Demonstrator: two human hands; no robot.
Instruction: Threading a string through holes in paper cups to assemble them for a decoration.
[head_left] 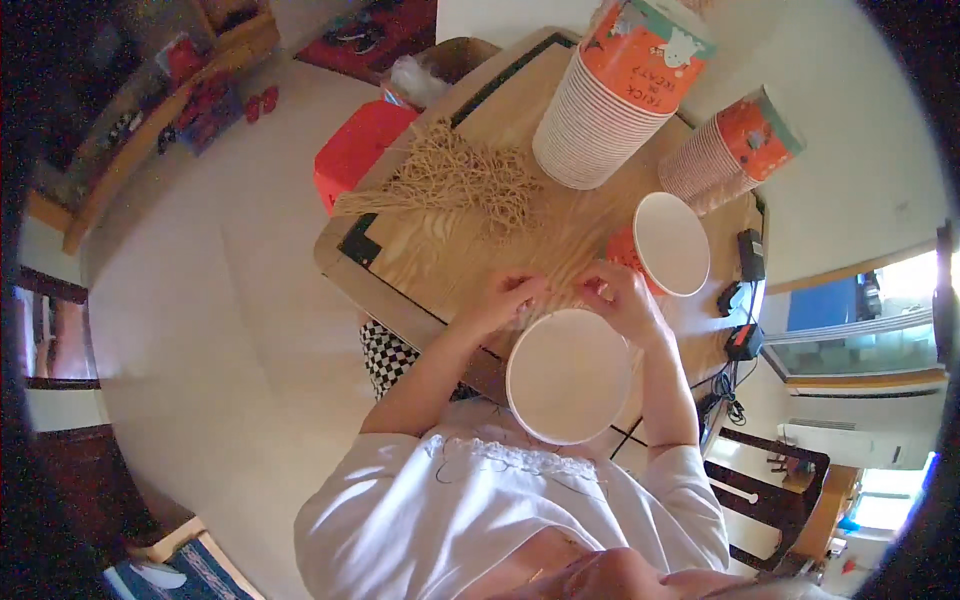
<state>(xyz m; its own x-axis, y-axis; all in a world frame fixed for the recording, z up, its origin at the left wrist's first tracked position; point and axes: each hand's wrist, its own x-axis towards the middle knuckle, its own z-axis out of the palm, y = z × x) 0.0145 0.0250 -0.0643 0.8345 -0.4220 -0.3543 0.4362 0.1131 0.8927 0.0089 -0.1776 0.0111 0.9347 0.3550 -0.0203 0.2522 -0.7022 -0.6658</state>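
So the left hand (512, 300) and right hand (625, 303) were slightly apart, fingers curled, can't tell if they pinched anything, by the rim of an open paper tub (570, 377), with an orange tub (672, 245), tangled twine (455, 180) and a tall tub stack (605, 115) beyond.

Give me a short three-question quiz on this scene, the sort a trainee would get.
1. How many stacks of paper cups stand on the table?
2. True or false: the tangled string lies right of the tall stack.
3. What is between the person's forearms? A: string; B: tall stack; C: open cup.

Key:
1. Two.
2. False; it lies left.
3. C.
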